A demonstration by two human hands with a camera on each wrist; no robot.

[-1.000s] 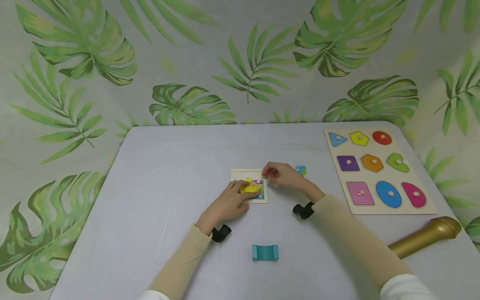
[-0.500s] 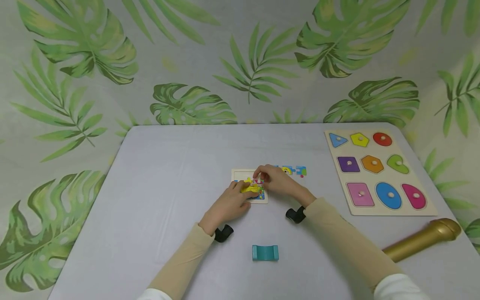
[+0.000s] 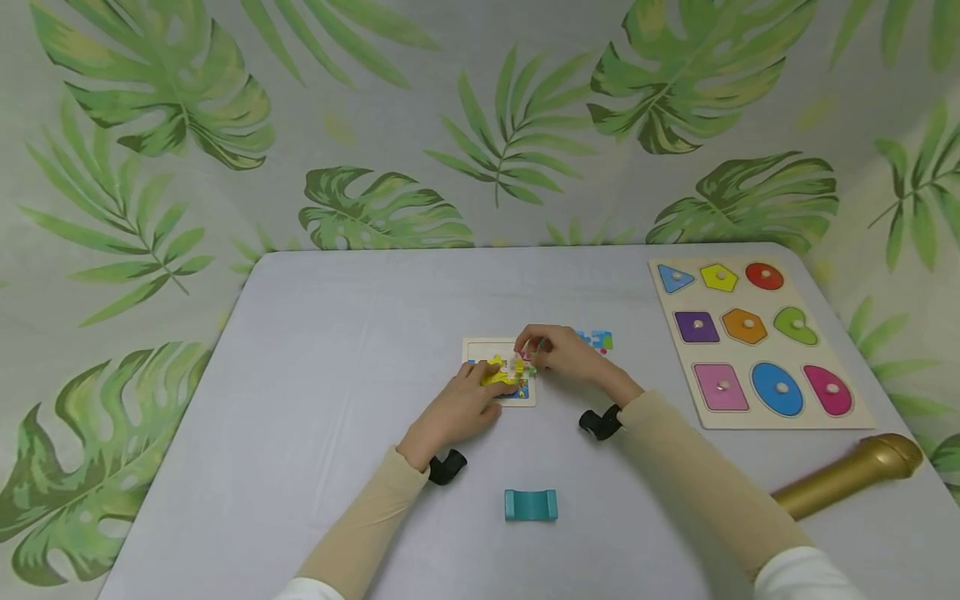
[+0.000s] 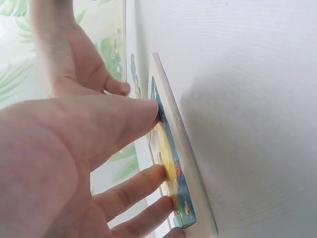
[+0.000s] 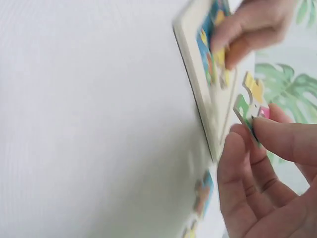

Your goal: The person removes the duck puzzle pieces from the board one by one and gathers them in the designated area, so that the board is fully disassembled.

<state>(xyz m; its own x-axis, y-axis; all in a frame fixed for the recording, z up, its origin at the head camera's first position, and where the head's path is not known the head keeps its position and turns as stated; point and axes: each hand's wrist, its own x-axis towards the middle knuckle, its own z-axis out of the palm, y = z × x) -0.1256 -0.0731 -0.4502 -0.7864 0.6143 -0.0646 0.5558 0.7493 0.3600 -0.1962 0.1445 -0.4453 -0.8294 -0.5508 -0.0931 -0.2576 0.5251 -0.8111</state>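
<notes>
A small jigsaw tray (image 3: 487, 343) with a pale wooden rim lies at mid-table, partly filled with a yellow and blue picture. On that picture rest the fairly straight fingers of my left hand (image 3: 452, 410), its thumb touching the blue edge in the left wrist view. My right hand (image 3: 564, 353) pinches a jigsaw piece (image 5: 242, 106), green, yellow and pink, between thumb and fingers. The piece is tilted and held off the tray in the right wrist view. Part of the picture is hidden under the left hand.
Several loose jigsaw pieces (image 3: 598, 340) lie behind the right hand, partly covered by it. At the right is a knobbed shape board (image 3: 712, 342), with a gold microphone (image 3: 847, 477) in front. A teal curved block (image 3: 531, 506) sits nearer the front.
My right hand moved left over the tray, then drew back slightly right; the pinched piece now shows above the picture. My left hand has hardly moved.
</notes>
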